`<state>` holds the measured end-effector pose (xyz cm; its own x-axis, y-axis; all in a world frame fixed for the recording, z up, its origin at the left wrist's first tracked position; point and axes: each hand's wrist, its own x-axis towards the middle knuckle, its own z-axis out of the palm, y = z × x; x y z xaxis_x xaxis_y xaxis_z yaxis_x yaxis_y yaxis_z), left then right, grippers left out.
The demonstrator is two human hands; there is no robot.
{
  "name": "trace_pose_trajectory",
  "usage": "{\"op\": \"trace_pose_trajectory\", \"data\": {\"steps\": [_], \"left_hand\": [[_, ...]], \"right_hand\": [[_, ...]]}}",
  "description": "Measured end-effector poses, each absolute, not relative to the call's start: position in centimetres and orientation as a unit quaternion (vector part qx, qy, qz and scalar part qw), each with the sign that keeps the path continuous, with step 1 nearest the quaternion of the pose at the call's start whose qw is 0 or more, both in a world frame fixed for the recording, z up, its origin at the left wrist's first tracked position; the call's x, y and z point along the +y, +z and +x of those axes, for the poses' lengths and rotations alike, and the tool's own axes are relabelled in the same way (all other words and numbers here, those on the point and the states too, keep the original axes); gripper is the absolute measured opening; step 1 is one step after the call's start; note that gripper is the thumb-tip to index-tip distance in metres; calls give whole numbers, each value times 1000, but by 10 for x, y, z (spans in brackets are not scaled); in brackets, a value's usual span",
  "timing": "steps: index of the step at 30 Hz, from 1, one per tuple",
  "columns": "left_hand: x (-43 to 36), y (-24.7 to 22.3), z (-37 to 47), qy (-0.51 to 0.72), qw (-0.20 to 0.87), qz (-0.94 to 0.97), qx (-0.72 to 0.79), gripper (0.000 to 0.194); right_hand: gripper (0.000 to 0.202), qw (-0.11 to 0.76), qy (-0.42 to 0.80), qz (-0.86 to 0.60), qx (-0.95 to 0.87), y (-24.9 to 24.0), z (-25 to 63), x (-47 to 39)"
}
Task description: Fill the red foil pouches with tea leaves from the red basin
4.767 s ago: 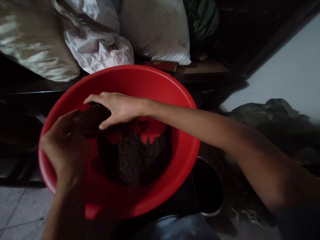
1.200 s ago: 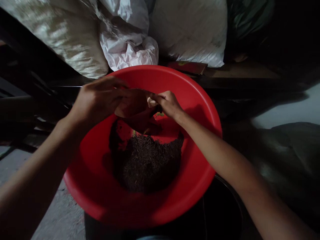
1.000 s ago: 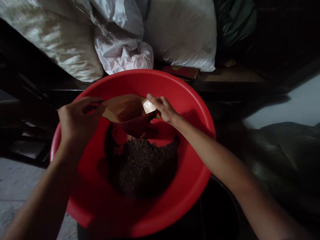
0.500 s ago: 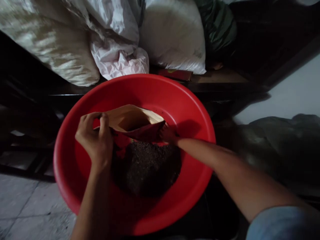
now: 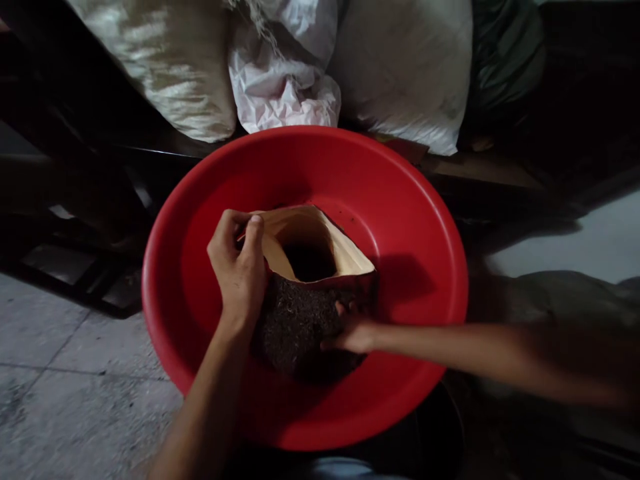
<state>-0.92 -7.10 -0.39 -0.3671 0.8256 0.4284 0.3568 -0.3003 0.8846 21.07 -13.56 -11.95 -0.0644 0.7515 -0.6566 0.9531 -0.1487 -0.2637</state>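
Observation:
A paper bag (image 5: 320,275) with a pale tan lining and dark red outside stands open-mouthed in the red basin (image 5: 305,427). My left hand (image 5: 239,263) is closed on the left corner of its rim, thumb and fingers pinching the paper. Dark material shows deep inside the bag. In front of it lies a heap of dark, loose, leafy-looking shreds (image 5: 295,327); their exact kind is unclear. At the right side of this heap is my right hand (image 5: 354,328), fingers and thumb apart, touching the shreds, just below the bag's right corner.
Behind the basin, a cream sack (image 5: 175,73), a crumpled white sack (image 5: 290,100) and a large pale sack (image 5: 405,73) rest on a dark wooden ledge. A dark green bundle (image 5: 507,53) is farther right. Grey floor tiles (image 5: 85,407) show at lower left.
My right hand has left the bag's right corner and moved down onto the heap. The bag's mouth is wider and tipped more toward me. The view has shifted left.

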Motion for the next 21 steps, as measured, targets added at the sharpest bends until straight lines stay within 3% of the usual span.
{"op": "trace_pose_trajectory", "data": {"steps": [2, 9, 16, 21], "left_hand": [[-71, -4, -6, 610, 223, 532, 543, 17], [-75, 16, -9, 575, 244, 565, 538, 15], [-56, 35, -12, 562, 290, 611, 475, 11], [-48, 37, -7, 561, 258, 624, 479, 14]], "right_hand": [[118, 142, -368, 675, 624, -122, 197, -148], [39, 23, -449, 600, 662, -123, 204, -138], [38, -168, -568, 590, 549, -33, 233, -113], [48, -282, -551, 617, 487, 58, 267, -110]]}}
